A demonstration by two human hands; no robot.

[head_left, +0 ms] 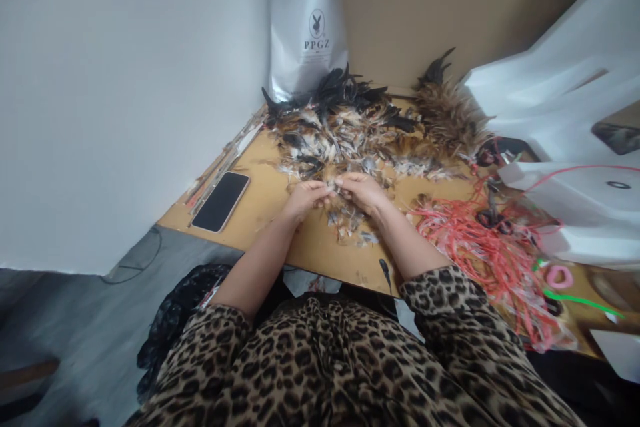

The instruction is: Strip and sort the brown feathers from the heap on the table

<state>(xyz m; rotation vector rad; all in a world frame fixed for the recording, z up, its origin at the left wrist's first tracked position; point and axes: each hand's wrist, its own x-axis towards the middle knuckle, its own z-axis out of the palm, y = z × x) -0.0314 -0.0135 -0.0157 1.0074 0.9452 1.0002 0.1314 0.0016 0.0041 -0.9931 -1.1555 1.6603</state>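
Near the table's front edge, my left hand (307, 197) and my right hand (365, 192) meet with fingertips pinched together. Between them is a small pale feather (332, 187), partly hidden by the fingers. Just beyond lies a wide heap of feathers (335, 137), mottled brown, cream and white, with black ones at the back. Loose feather scraps (350, 223) are scattered on the tabletop below my right hand.
A phone (221, 201) lies at left beside thin sticks (225, 155). A silver bag (307, 27) stands against the wall. Brown feathers (447, 110) are piled at back right. Tangled red strips (480, 247), black scissors (493, 217) and white foam pieces (560, 207) crowd the right.
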